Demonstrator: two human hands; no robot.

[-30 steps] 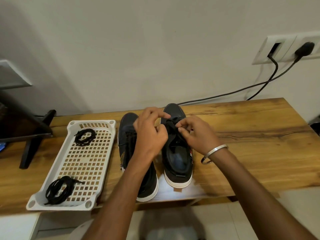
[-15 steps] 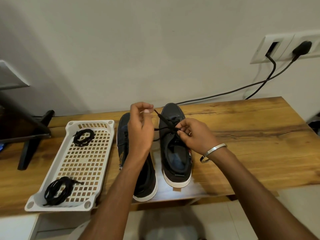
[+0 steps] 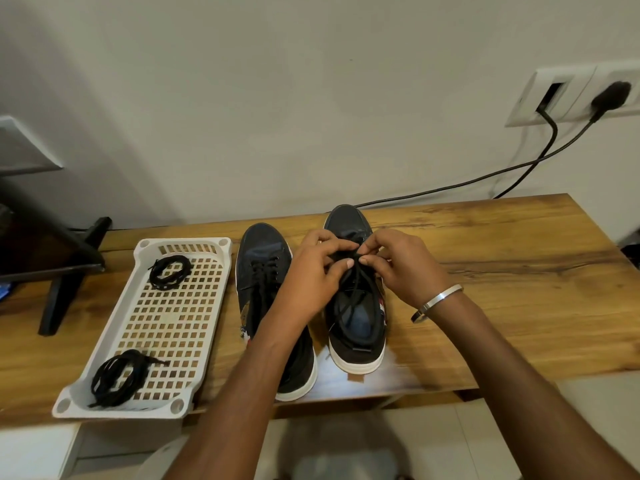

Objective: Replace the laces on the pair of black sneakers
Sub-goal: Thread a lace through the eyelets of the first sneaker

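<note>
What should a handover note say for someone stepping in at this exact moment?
Left hand and right hand both pinch the lace over the right sneaker, near its toe-end eyelets; loose ends trail into the shoe's opening.
Left sneaker stands beside it, laced.
Two coiled black lace bundles, far and near, lie in the white tray on the wooden table.
Done: cannot tell from this frame.
Left: this lace isn't finished; whether it is going in or coming out isn't clear.

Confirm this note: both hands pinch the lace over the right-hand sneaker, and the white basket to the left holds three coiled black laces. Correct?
Not quite. The head view shows two coiled black laces in the white basket, not three: one coiled lace at the far end, another at the near end. The rest holds: left hand and right hand pinch the lace over the right-hand sneaker.
</note>
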